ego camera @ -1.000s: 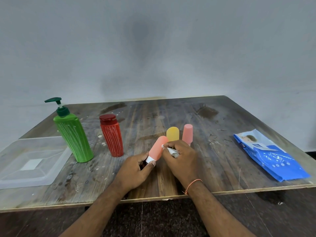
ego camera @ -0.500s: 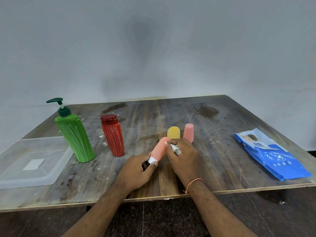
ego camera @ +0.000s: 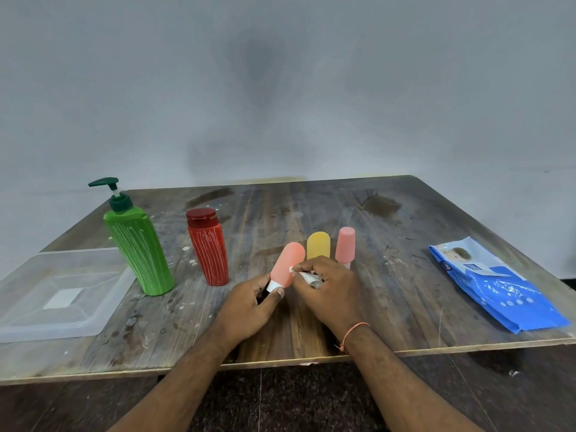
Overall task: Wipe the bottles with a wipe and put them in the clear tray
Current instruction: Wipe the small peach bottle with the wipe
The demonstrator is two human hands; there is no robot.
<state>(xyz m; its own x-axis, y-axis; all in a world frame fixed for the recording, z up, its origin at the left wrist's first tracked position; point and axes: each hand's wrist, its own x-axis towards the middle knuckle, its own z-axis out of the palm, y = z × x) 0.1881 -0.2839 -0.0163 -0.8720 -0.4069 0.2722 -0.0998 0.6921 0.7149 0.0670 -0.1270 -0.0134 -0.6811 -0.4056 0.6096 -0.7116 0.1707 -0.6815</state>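
My left hand (ego camera: 249,304) grips the white cap end of a small orange bottle (ego camera: 288,263), holding it tilted above the table. My right hand (ego camera: 330,291) presses a folded white wipe (ego camera: 307,275) against the bottle's right side. Just behind stand a yellow bottle (ego camera: 318,244) and a pink bottle (ego camera: 345,244), both upright. A red bottle (ego camera: 208,246) and a green pump bottle (ego camera: 137,244) stand to the left. The clear tray (ego camera: 59,310) lies at the table's left edge with nothing in it.
A blue pack of wipes (ego camera: 495,285) lies on the right side of the worn wooden table (ego camera: 311,210). The table's front edge runs just under my forearms. A grey wall rises behind.
My right hand with the wipe has slid a little along the orange bottle's side, up and back down. The left hand keeps its hold near the cap.
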